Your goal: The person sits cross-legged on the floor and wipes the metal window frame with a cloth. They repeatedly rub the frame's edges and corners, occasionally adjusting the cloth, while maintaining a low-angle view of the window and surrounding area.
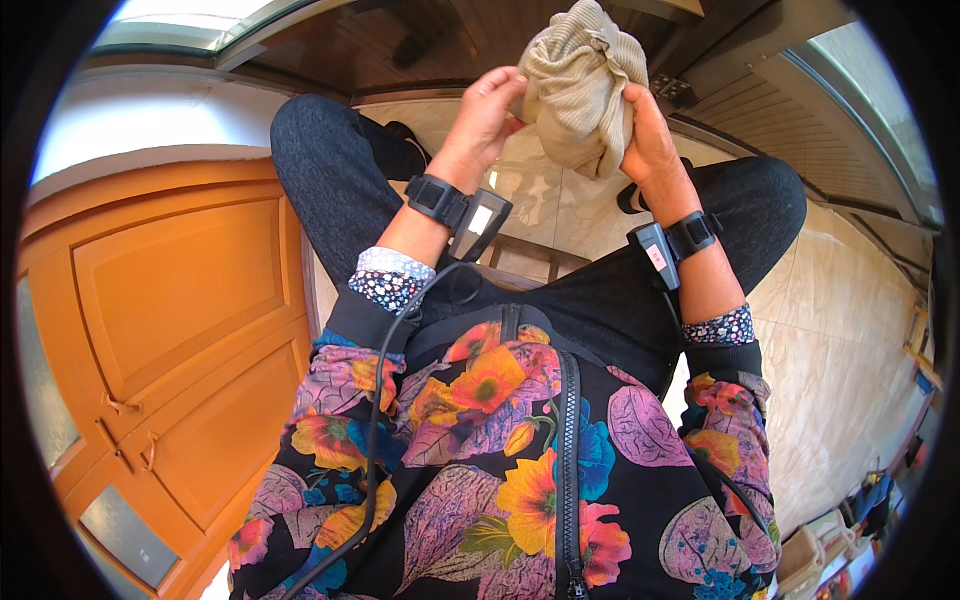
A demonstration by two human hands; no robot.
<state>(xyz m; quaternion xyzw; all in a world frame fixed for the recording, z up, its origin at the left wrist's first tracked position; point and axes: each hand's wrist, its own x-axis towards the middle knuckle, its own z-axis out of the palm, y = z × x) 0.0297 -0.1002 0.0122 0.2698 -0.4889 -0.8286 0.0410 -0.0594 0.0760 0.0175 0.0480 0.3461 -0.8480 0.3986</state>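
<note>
A bunched beige ribbed knit fabric [581, 97], possibly a garment or a hat, is held up over the floor beyond my knees. At its left edge, my left hand [487, 112] has thumb and fingertips closed on the cloth. From the right side my right hand [651, 135] grips the bundle, thumb in front and the other fingers hidden behind it. Folds gather near the top of the fabric, around a small knotted or tucked spot. Both wrists carry strapped-on grey devices, and a black cable runs along my left arm.
Part of a low wooden stool [529, 259] shows between my legs. An orange panelled wooden cabinet [180, 292] stands at the left. Ahead is a dark metal-framed door [420, 49]; beige marble-look tiles [832, 315] cover the floor. Assorted items [817, 551] lie at lower right.
</note>
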